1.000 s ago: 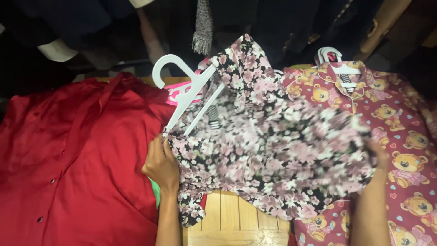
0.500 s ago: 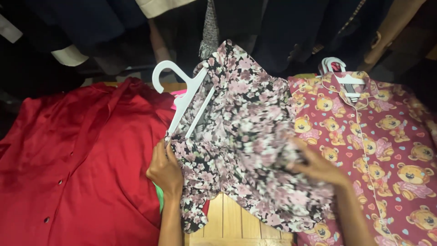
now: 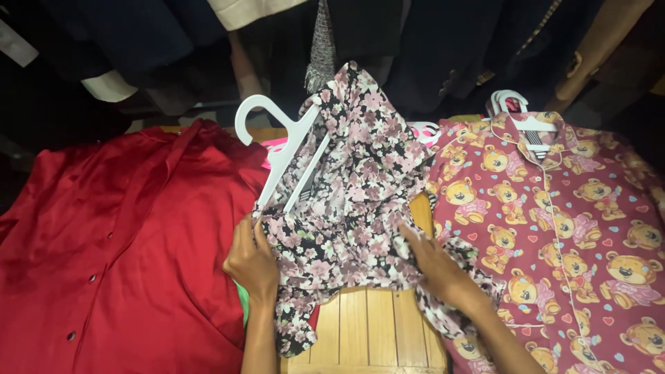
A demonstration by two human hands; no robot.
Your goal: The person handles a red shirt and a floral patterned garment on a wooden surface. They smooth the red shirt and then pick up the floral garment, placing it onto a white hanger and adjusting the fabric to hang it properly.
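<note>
A black-and-pink floral garment (image 3: 353, 194) lies bunched on a wooden slatted surface (image 3: 367, 325), with a white plastic hanger (image 3: 284, 149) poking out at its upper left. My left hand (image 3: 253, 260) grips the garment's left edge just below the hanger. My right hand (image 3: 436, 266) lies flat on the garment's lower right part, pressing the folded cloth down. The fabric hides the hanger's right half.
A red buttoned shirt (image 3: 118, 249) lies spread on the left. A maroon pyjama top with a bear print (image 3: 561, 228) lies on the right, on its own hanger (image 3: 516, 111). Dark clothes (image 3: 429, 41) hang along the back. A pink hanger (image 3: 273, 147) peeks out behind.
My right hand has moved from the garment's far right edge to its middle, folding the right side over. The floral cloth is now narrower and more bunched. The left hand stayed in place.
</note>
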